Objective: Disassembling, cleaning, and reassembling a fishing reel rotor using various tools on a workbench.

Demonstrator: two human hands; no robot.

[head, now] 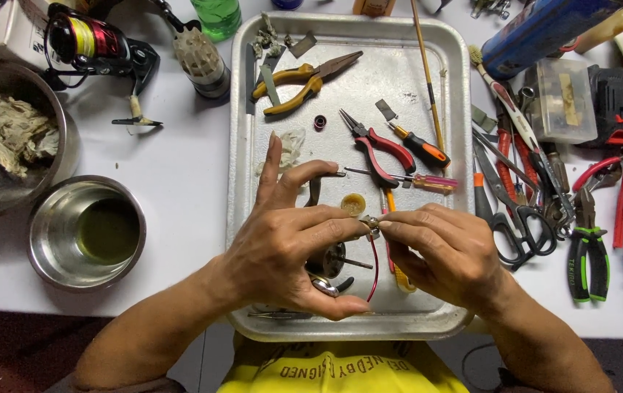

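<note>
My left hand (pixel 289 247) cradles a dark metal reel body (pixel 328 263) over the near part of a metal tray (pixel 238 145), thumb under it, index and middle fingers raised. My right hand (pixel 446 251) pinches a small silver part (pixel 370 223) at the top of that reel body; both hands' fingertips meet there. A thin red wire bail (pixel 375 271) hangs below the part. Just beyond lie a small yellow round piece (pixel 353 204), red-handled needle-nose pliers (pixel 380 149) and small screwdrivers (pixel 420 145).
Yellow-handled pliers (pixel 300 76) and a thin stick (pixel 428 73) lie farther up the tray. Two steel bowls (pixel 85 233) (pixel 13 138) stand left, one with rags. A red-and-black fishing reel (pixel 96 44) sits at far left. Scissors, pliers and tools (pixel 544 196) crowd the right.
</note>
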